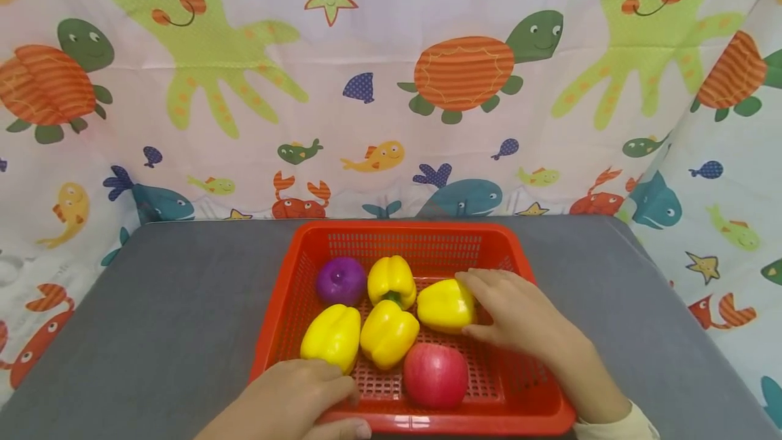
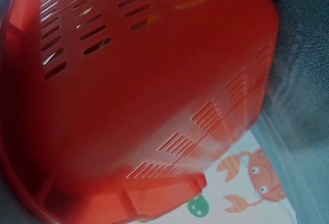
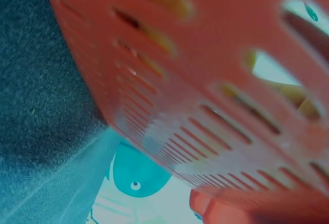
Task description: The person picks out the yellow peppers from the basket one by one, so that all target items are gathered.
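Left hand (image 1: pixel 299 392) overlaps the near-left pepper (image 1: pixel 332 337) (its grip cannot be determined). Right hand (image 1: pixel 516 307) grips the right-hand pepper (image 1: pixel 444 305), whose long axis lies crosswise; stem direction is hidden. Judged progress: right grasp made, left unconfirmed; both peppers inside the red basket (image 1: pixel 464 424), neither lifted clear.

Peppers (image 1: pixel 389 335) and apple (image 1: pixel 436 375) in basket (image 1: pixel 464 423), cloth (image 1: pixel 360 39) behind

Yellow peppers (image 1: pixel 445 306), red basket (image 1: pixel 415 422)
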`<state>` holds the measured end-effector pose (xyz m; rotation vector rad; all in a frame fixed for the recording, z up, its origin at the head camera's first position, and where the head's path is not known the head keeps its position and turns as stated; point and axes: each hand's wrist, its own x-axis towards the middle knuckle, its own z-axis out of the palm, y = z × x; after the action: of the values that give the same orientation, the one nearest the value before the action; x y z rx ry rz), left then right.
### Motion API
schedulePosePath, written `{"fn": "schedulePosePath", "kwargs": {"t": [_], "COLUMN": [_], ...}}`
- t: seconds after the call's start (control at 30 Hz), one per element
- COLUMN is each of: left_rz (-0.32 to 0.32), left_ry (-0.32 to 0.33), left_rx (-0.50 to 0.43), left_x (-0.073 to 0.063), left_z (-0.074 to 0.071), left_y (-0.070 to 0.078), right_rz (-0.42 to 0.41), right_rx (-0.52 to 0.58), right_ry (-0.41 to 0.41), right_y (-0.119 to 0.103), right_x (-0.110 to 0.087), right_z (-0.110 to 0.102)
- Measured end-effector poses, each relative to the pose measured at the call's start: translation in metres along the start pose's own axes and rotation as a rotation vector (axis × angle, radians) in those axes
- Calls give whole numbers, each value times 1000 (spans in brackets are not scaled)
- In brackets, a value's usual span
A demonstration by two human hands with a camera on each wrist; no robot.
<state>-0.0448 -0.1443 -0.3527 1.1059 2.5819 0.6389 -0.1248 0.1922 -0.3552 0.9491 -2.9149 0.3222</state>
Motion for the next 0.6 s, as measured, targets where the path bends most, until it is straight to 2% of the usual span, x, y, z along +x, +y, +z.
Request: {"fn": "schedulePosePath", "kwargs": {"t": [0.23,0.4,0.6], "left_rz": [1,-7,-31], "left_ry": [10,6,-18], "left_rx": [15,18,3], "left_x": [0,1,2], "left_z": [1,1,1], "left_y": [0,1,1], "right_rz": [-56,-13,5], "right_rx": [120,215,233], "right_ry": [102,90,102], "right_y": [3,2,1], "right_x": [0,-2,-3], "right_z": [0,-2,-3]}}
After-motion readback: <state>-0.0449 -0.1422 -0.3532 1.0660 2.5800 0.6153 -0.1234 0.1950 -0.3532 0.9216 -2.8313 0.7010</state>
